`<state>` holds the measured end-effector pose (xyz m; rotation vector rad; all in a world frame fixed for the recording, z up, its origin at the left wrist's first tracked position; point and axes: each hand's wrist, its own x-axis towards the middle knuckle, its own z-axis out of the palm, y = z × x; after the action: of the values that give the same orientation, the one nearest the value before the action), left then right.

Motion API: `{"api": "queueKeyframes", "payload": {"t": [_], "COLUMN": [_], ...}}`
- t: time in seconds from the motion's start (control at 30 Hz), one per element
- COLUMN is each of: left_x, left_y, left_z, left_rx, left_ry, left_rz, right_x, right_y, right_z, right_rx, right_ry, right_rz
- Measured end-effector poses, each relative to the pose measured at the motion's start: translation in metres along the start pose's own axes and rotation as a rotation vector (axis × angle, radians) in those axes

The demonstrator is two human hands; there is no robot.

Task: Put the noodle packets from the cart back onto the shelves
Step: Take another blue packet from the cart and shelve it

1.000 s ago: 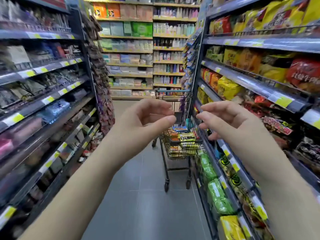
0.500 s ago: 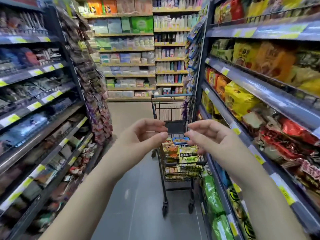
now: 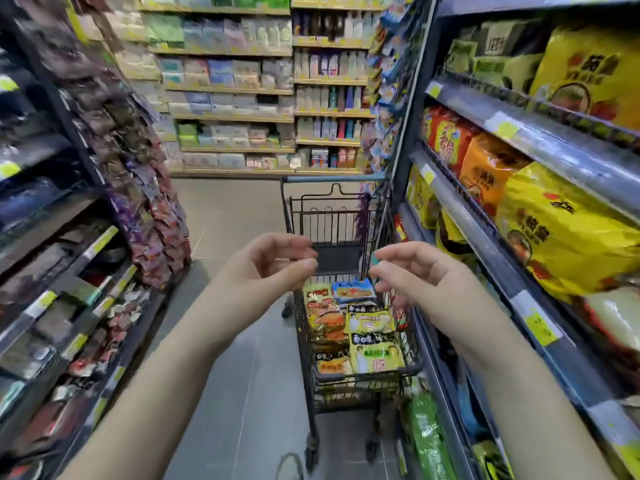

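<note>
Plainly, the noodle packets [image 3: 353, 327] lie heaped in the cart [image 3: 367, 375], which stands just beside the right-hand shelves [image 3: 554, 147]; their slick wrappers overlap, so a careless lift could drag a neighbour over the rim. The left hand [image 3: 263, 271] and right hand [image 3: 419, 275] hover above the heap, apart from each other, fingers loosely curled around nothing. Leaning on the wheeled cart might roll it away, and those crowded shelves could shed a poorly seated packet.

Supermarket aisle with a grey tiled floor [image 3: 235, 393]. Dark metal racks [image 3: 52, 216] bearing yellow price tags [image 3: 44, 300] line the left side. Wood-edged units [image 3: 232, 118] of pale boxes [image 3: 221, 69] and bottles [image 3: 329, 97] close the far end, evenly lit.
</note>
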<state>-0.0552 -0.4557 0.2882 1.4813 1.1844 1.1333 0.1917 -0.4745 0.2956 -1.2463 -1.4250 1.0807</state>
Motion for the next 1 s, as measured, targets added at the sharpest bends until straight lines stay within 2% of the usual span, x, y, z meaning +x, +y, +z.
{"api": "queueKeyframes", "payload": {"t": [0.23,0.43,0.73,1.0], "left_x": [0.158,0.251,0.332,0.386], "left_y": [-0.043,-0.072,-0.126,-0.170], "left_z": [-0.037,-0.041,-0.022,0.011], "left_rx": [-0.027,-0.045,-0.033,-0.048], "left_ry": [-0.088,-0.127,-0.108,-0.007], "left_rz": [-0.087,-0.147,-0.305,-0.394], "right_x": [0.160,0.251,0.343,0.413], "right_y": [0.022,0.048,0.112,0.179], "right_z": [0.020,0.014,-0.013,-0.048], "right_rx": [-0.027,-0.032,0.009,0.032], "right_ry": [-0.011,-0.034,-0.103,-0.194], "right_rz": [0.109,0.195,0.283,0.324]}}
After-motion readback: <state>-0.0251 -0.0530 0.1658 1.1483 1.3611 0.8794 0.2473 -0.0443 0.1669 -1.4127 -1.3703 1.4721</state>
